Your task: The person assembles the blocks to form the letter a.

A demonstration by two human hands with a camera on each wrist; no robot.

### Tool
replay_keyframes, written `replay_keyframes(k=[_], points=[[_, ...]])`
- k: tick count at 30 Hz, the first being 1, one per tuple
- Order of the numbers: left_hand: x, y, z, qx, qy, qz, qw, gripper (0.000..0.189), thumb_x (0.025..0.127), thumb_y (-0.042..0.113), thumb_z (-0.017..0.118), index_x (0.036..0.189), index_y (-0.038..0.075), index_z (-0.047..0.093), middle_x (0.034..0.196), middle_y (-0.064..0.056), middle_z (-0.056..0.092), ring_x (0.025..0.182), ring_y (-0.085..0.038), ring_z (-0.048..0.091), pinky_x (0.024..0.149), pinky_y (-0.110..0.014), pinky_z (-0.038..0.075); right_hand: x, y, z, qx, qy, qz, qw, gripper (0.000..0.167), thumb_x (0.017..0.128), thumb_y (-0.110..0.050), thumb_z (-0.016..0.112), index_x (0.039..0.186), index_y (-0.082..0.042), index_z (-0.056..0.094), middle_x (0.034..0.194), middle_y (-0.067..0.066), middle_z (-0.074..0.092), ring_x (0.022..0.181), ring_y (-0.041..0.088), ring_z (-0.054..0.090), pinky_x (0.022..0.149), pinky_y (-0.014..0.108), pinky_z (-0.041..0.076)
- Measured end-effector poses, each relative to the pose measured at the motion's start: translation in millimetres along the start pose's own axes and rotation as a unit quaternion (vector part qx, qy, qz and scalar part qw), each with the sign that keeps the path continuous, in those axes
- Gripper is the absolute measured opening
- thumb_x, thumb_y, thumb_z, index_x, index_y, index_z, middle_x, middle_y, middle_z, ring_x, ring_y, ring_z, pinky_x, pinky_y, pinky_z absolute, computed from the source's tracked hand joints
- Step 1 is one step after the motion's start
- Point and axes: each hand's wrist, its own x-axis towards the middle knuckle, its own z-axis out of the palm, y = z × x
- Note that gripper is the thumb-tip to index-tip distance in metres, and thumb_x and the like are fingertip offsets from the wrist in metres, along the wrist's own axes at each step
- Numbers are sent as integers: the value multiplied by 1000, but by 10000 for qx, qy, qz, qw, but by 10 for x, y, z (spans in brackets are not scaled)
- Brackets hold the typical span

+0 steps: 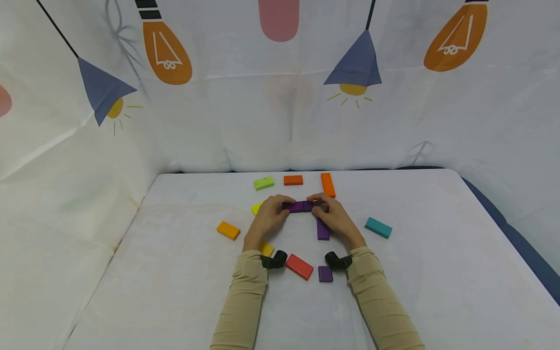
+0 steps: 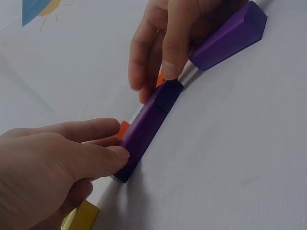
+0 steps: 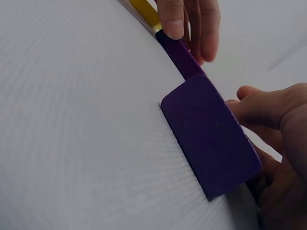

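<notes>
Two blocks lie end to end in one straight row: a longer purple block and a short dark purple block. My left hand pinches the left end of the longer one, thumb on its near side and fingers behind. At the other end, my right hand pinches the short block between thumb and fingers. Another purple block lies lengthwise right beside the right hand; it looms large in the right wrist view, partly hiding the row. Behind the left hand, a yellow block is partly covered.
Farther back lie a lime green block and two orange blocks, one crosswise, one upright. An amber block is left, a teal block right. Nearer are a red block, a small purple block and a yellow-orange block.
</notes>
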Motion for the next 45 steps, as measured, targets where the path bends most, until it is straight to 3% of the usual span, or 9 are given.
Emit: replay_keyframes(k=[6,14,17,21,26,37,45], points=[[-3,2,-15,-296,119,-73,9995,29,92,8,59,119,17,64,124,-1,60,118,-19,53,108,-37,39,-12,-26,-16,10,-11,80,10000,31,95,-16,56,125,-18,54,125,10,60,97,25,56,86,36,47],[18,-7,-101,-612,722,195,9953,25,93,7,57,115,18,64,121,1,62,117,-15,54,102,-36,44,-10,17,-19,126,139,47,9998,29,95,-18,56,124,-16,55,122,11,61,101,26,57,88,40,48],[-20,-28,-172,-570,771,-24,9954,26,93,10,58,117,18,63,126,1,61,123,-17,51,108,-38,39,-22,5,-15,106,175,47,9998,29,95,-17,56,124,-15,56,120,12,61,97,25,57,86,38,47],[-87,-116,-262,-344,692,-577,9953,29,92,12,60,120,19,62,135,-3,54,130,-22,45,113,-43,32,-43,-16,-5,65,194,67,9998,30,95,-18,56,125,-15,56,119,11,61,96,24,56,85,37,46],[-173,-244,-349,-196,607,-1088,9920,37,89,15,63,126,17,59,133,-8,52,125,-28,47,110,-46,34,-70,-38,6,7,206,44,9998,34,95,-17,56,128,-14,55,122,11,60,101,25,55,88,39,46],[-258,-280,-406,-267,276,-1604,9863,43,88,22,66,129,18,57,124,-7,54,117,-27,47,105,-45,39,-98,-46,48,-63,222,214,9995,33,95,-19,56,128,-14,55,124,9,59,105,24,54,93,40,45],[-267,-302,-413,-135,177,-1605,9868,42,87,22,67,128,18,59,122,-9,54,117,-26,47,106,-44,38,-110,-48,69,-154,240,226,9993,31,95,-19,55,126,-14,57,124,8,60,99,23,53,89,37,45]])
